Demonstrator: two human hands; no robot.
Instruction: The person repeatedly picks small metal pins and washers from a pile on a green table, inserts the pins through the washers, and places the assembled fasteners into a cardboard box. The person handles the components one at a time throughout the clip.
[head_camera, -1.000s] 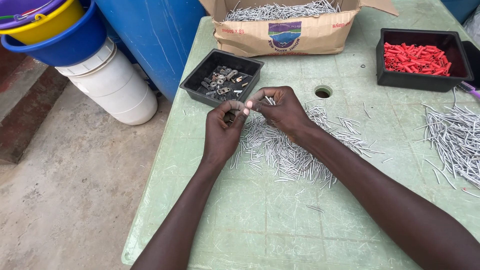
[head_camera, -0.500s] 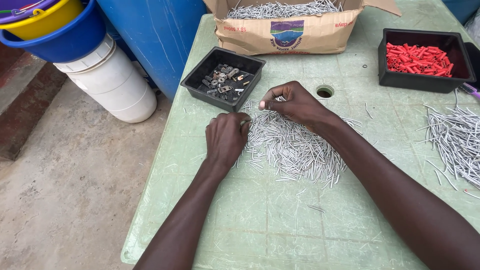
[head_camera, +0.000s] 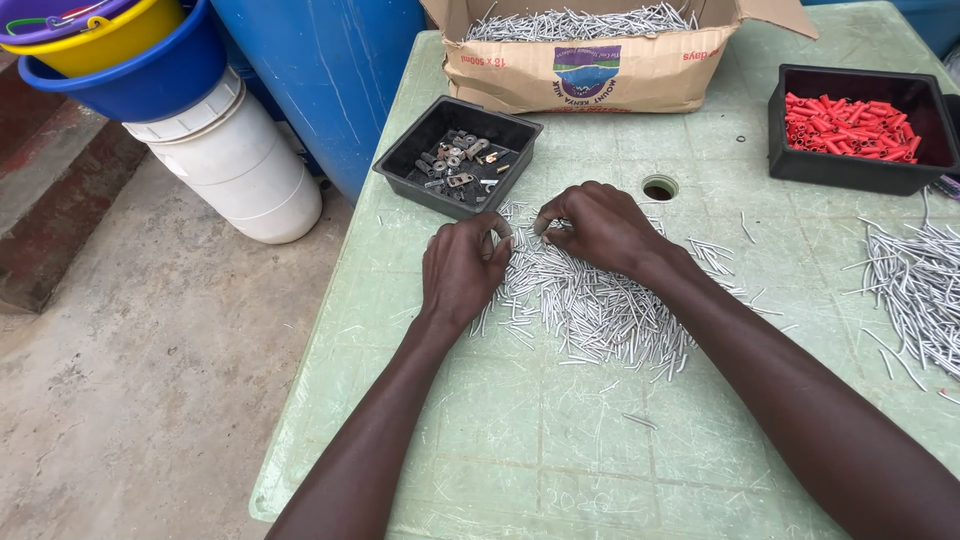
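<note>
**Hundreds of tiny pins, two hands pinching at the top of the pile**

Both sets of fingertips are curled in tight and nearly meet over the far edge of the heap. The left hand (head_camera: 462, 268) has thumb and forefinger closed almost together, and the right hand (head_camera: 596, 225) is pinched the same way just beside it. Something small is probably caught between them, but I honestly can't tell what, or whether either hand has anything in it at all.

Right under the fingers is the pile of thin silvery metal pins (head_camera: 590, 300), spread loose on the pale green plastic table (head_camera: 520, 440), mid-table and running back under the right wrist. My guess on handling: stiff, very light, slick and rolly, so one piece is best nipped near its middle with fingertips, not scooped.

Further out: a black plastic tray of small dark metal fittings (head_camera: 458, 158) just beyond the left hand, a cardboard box of more silvery pins (head_camera: 610, 65) behind it, a black tray of red plastic plugs (head_camera: 850, 125) far right, and another loose bunch of pins (head_camera: 915, 285) at the right edge. Off the table sits a white bucket (head_camera: 240, 170) with stacked blue and yellow basins (head_camera: 120, 60).
</note>
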